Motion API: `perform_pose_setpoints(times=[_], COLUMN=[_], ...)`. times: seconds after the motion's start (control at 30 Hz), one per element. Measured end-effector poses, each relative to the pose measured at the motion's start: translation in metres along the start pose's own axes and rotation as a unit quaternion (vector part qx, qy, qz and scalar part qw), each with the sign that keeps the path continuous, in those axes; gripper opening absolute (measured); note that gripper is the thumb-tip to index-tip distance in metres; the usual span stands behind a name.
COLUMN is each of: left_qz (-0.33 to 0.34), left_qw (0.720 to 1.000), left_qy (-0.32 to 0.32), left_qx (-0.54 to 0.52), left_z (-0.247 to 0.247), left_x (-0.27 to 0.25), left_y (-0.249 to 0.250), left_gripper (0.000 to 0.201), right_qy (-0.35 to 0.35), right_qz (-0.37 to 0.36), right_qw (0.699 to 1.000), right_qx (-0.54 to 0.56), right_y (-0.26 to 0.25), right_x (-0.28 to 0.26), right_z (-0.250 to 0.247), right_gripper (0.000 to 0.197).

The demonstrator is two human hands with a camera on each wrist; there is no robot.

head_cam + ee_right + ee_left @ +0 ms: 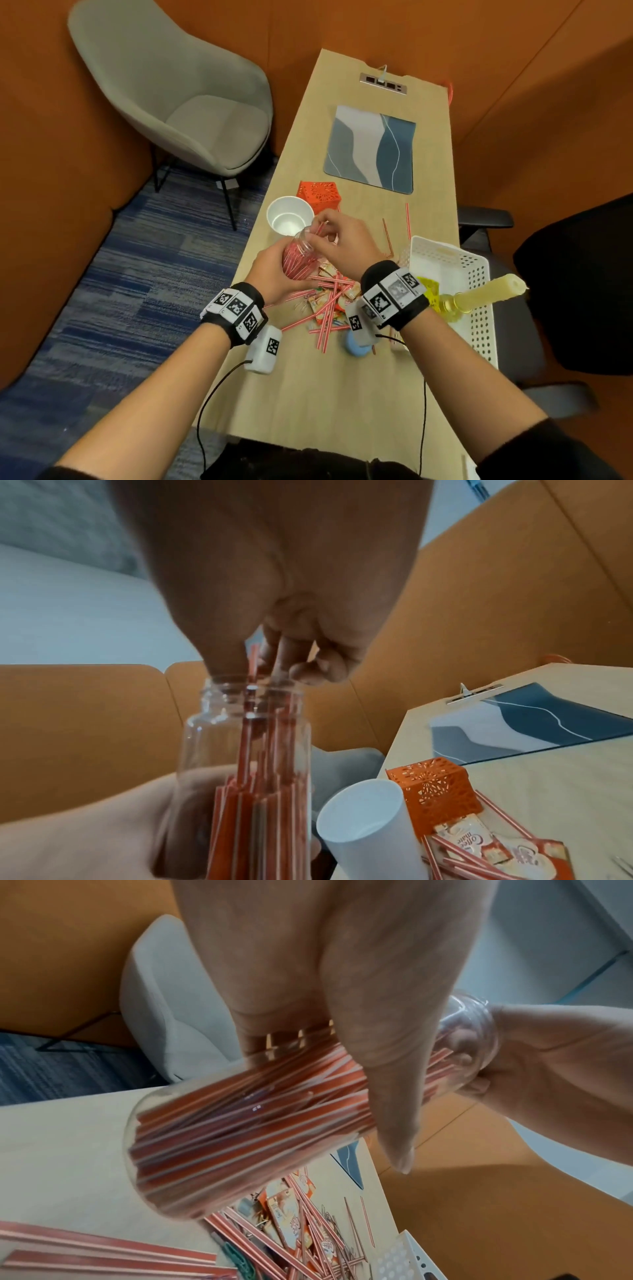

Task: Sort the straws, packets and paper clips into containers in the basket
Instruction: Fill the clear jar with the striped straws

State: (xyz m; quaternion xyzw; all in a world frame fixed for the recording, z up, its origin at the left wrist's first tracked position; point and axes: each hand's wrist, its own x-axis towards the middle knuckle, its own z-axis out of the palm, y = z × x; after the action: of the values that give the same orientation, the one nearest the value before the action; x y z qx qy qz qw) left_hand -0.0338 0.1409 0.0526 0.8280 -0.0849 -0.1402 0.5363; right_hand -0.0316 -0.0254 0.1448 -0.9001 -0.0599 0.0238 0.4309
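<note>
My left hand (274, 270) grips a clear plastic jar (301, 253) full of red-and-white striped straws, tilted above the table. In the left wrist view the jar (240, 1137) lies across the palm under the thumb. My right hand (337, 236) pinches a few straws (253, 656) at the jar's mouth (250, 693). A loose pile of straws (325, 308) and orange creamer packets (318, 301) lies on the table under my wrists. More packets (479, 842) show in the right wrist view. A green paper clip (240, 1259) lies by the pile. The white perforated basket (479, 274) stands to the right.
A white paper cup (289, 214) and an orange cut-out box (320, 193) stand just beyond the jar. The basket holds a yellow bottle (486, 298). A blue-grey mat (371, 149) lies farther back. A blue lid (356, 344) sits near my right wrist. A grey chair (178, 102) stands left.
</note>
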Motion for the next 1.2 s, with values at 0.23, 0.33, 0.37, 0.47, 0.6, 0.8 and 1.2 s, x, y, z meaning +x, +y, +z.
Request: perform_pose_setpoints(times=[0.23, 0.33, 0.37, 0.47, 0.6, 0.8, 1.2], left_qz=[-0.034, -0.056, -0.065, -0.084, -0.097, -0.099, -0.1], left_qw=[0.998, 0.994, 0.993, 0.991, 0.99, 0.991, 0.992], left_qy=[0.057, 0.085, 0.091, 0.098, 0.095, 0.083, 0.069], left_qx=[-0.018, -0.028, -0.036, -0.046, -0.044, -0.033, -0.041], left_z=[-0.025, -0.034, -0.037, -0.042, -0.045, -0.042, -0.035], left_x=[-0.014, -0.018, -0.019, -0.019, -0.017, -0.011, -0.014], left_y=[-0.024, -0.036, -0.04, -0.05, -0.058, -0.061, -0.06], left_gripper=[0.081, 0.078, 0.078, 0.077, 0.076, 0.075, 0.074], right_qy=[0.05, -0.022, -0.097, -0.189, -0.186, -0.226, -0.175], right_qz=[0.029, 0.158, 0.189, 0.202, 0.143, 0.053, 0.137], right_qw=[0.987, 0.986, 0.967, 0.917, 0.88, 0.831, 0.935], right_qx=[0.147, -0.043, -0.141, -0.288, -0.413, -0.506, -0.276], right_y=[0.025, 0.07, 0.082, 0.112, 0.132, 0.127, 0.142], right_x=[0.017, 0.025, 0.025, 0.02, 0.02, 0.026, 0.029], right_z=[0.018, 0.042, 0.055, 0.091, 0.111, 0.106, 0.077], right_gripper=[0.021, 0.029, 0.037, 0.051, 0.043, 0.018, 0.025])
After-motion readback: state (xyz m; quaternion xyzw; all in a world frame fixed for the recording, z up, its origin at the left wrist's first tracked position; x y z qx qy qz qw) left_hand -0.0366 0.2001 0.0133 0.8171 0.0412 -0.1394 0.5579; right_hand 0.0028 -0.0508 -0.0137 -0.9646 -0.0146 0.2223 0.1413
